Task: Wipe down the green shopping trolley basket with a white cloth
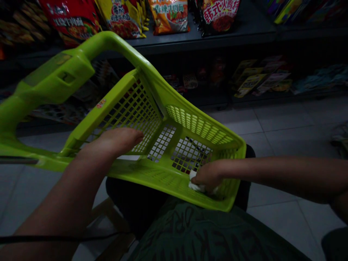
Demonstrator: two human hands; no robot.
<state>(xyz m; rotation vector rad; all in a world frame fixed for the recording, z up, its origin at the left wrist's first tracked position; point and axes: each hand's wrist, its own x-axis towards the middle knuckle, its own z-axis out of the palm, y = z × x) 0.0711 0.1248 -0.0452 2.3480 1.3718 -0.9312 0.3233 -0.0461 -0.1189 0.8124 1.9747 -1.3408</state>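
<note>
A lime-green plastic shopping basket (178,132) with lattice walls and a large handle (51,78) lies tilted across my lap, its inside facing up. Over its near rim, at the handle end, is my left hand (119,141); the thumb side shows, and the other fingers are mostly hidden against the basket. Down inside the far right end, my right hand (209,175) presses a crumpled white cloth or tissue (196,183) against the near wall. The fingers are closed round this white piece, which sticks out at their left.
Ahead stands a dark shelf (174,43) with instant noodle packets (170,16) on top and more packets (251,78) below. Pale floor tiles (288,134) lie to the right. A wooden stool leg (112,217) and a black cable (62,239) are at lower left.
</note>
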